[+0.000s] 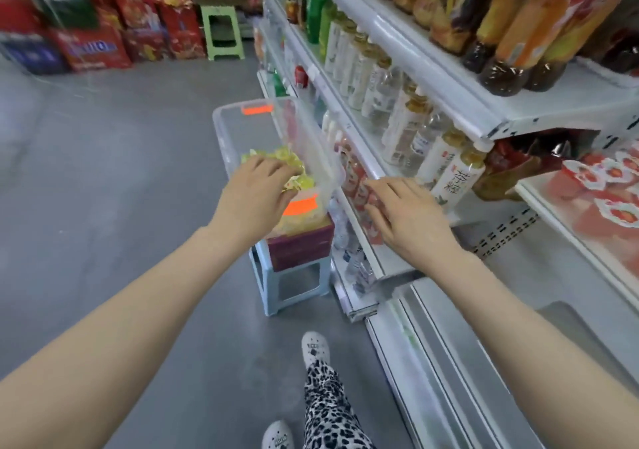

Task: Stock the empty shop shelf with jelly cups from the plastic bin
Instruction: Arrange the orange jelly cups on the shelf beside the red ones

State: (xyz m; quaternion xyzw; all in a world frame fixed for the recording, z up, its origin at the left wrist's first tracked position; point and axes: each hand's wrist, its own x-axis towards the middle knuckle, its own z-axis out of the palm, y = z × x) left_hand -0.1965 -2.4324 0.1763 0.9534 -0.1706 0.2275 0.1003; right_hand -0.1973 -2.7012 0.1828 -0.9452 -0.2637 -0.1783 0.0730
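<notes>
A clear plastic bin (228,127) with orange handles stands on a purple box on a pale blue stool in the aisle. Yellow-green jelly cups (294,166) lie heaped in its near end. My left hand (257,194) reaches down into the bin, fingers curled over the cups; whether it grips one is hidden. My right hand (404,215) hovers with spread fingers beside the bin, over the shelf edge, holding nothing. Red strawberry jelly cups (603,189) lie on the white shelf (539,189) at the far right.
White shelving (432,68) full of bottled drinks runs along the right. A green stool (223,32) and red cartons (96,51) stand at the aisle's far end. My leopard-print leg and white shoes (314,348) are on the grey floor below.
</notes>
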